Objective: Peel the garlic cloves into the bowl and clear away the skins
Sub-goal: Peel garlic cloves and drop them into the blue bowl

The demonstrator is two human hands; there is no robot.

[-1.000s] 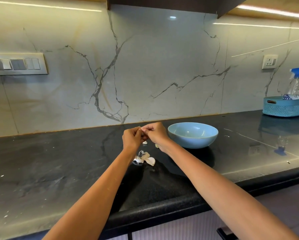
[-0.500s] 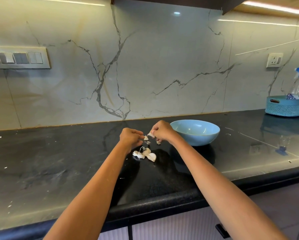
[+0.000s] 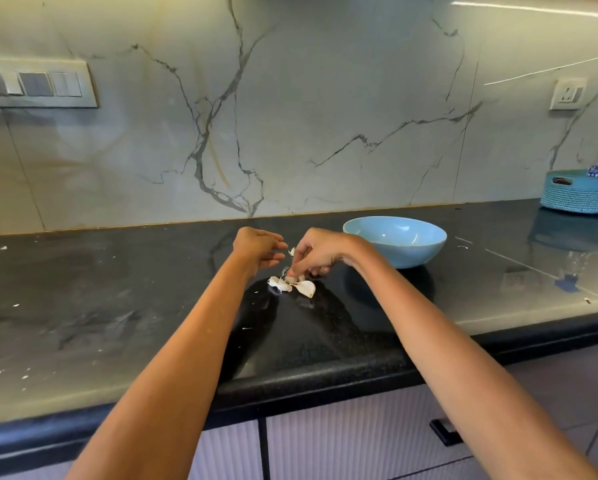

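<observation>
- I count one bowl, two hands, and a small heap of garlic pieces that I cannot count exactly; at least two pale lobes show, the rest is a tangle.
- The garlic pieces lie on the black countertop, just left of the bowl and right under my fingers. They are off-white, papery and curved like little shells, with thin wisps sticking up.
- A separate white scrap shows between my two hands; I cannot tell whether it is skin or clove, or which hand has it.
- My right hand points downward, its fingertips bunched and pinching at the top of the heap.
- My left hand hovers beside it, fingers loosely spread and lightly curled, holding nothing that I can see.
- The bowl is light blue, round, smooth and glossy, and what I can see of its inside is bare.
- The countertop is dark polished stone, speckled, with a rounded front edge and scattered white flecks.
- One woven teal basket sits far right, against the grey-veined marble wall.
</observation>
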